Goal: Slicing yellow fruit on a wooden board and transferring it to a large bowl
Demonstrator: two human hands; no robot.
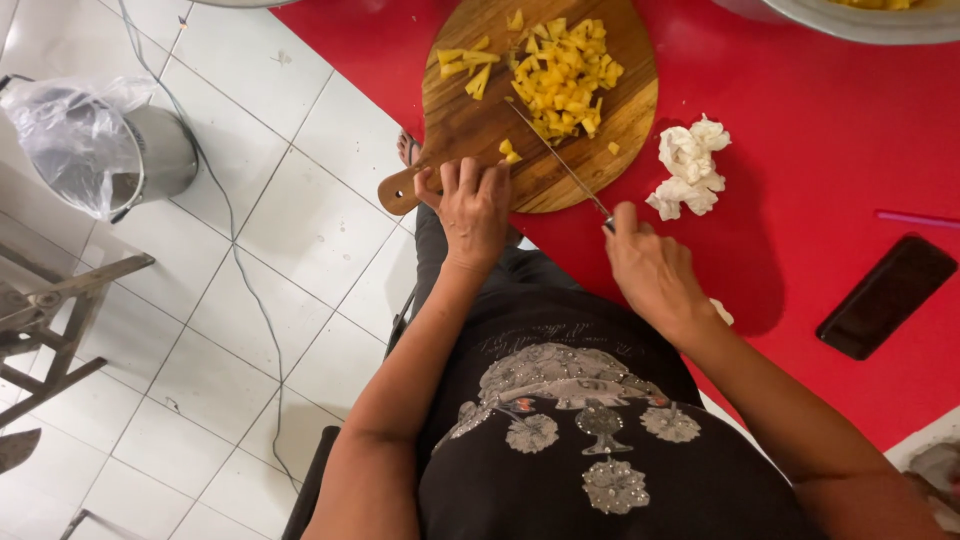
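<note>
Your left hand (474,207) is resting on the near edge of the round wooden cutting board (470,125), right beside its short handle, which is sticking out over the near edge of the red table (800,180). The fingers are lying almost flat and only loosely spread, pressing down on the wood rather than closing around anything, and 2 small yellow pieces (510,152) are sitting just beyond the fingertips.

Your right hand (650,268) is curling tightly around the handle of a knife (556,158), so the handle itself is hidden inside the fist. The thin blade is angling away from you across the board, with its tip reaching into the pile of diced yellow fruit (562,75) that is covering the far half of the board. A few longer yellow strips (468,68) are lying apart from the pile, towards the board's far left edge.

A crumpled white tissue (690,170) is lying on the table just off the board's right edge. A dark phone (886,295) is lying face down further towards the right edge of the table, well apart from your hands. The rim of a metal bowl (860,22) is showing at the far right corner.

On the tiled floor to your left, a metal bin (150,155) lined with a clear plastic bag is standing
</note>
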